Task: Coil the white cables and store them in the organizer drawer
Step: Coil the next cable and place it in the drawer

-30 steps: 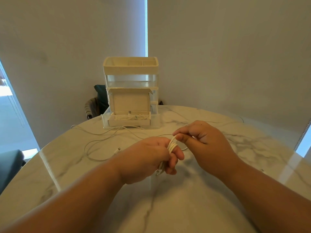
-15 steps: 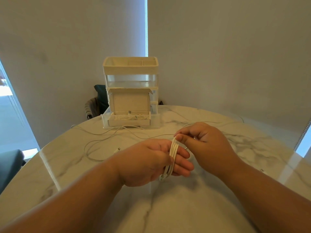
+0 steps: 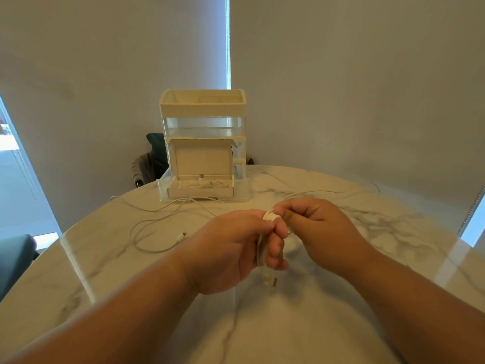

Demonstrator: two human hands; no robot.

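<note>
My left hand (image 3: 236, 245) grips a coiled white cable (image 3: 262, 248) above the table's middle; a plug end hangs below the fingers. At the coil's top, my right hand (image 3: 320, 232) pinches the loops. A strand of this cable trails away to the back right. Another white cable (image 3: 157, 222) lies loose on the table to the left, its connector near my left hand. The cream organizer (image 3: 203, 143) stands at the table's far edge. Its bottom drawer (image 3: 202, 190) is pulled out with a coiled cable inside.
The round marble table (image 3: 105, 271) curves away on the left and right. A dark chair with a bag (image 3: 147, 164) stands behind the organizer on the left. Another dark seat (image 3: 15, 253) sits at the far left, below the table's edge.
My left fingers have curled shut around the coil, after being more extended half a second ago. My right hand has shifted a little to the coil's top. The plug end now hangs lower.
</note>
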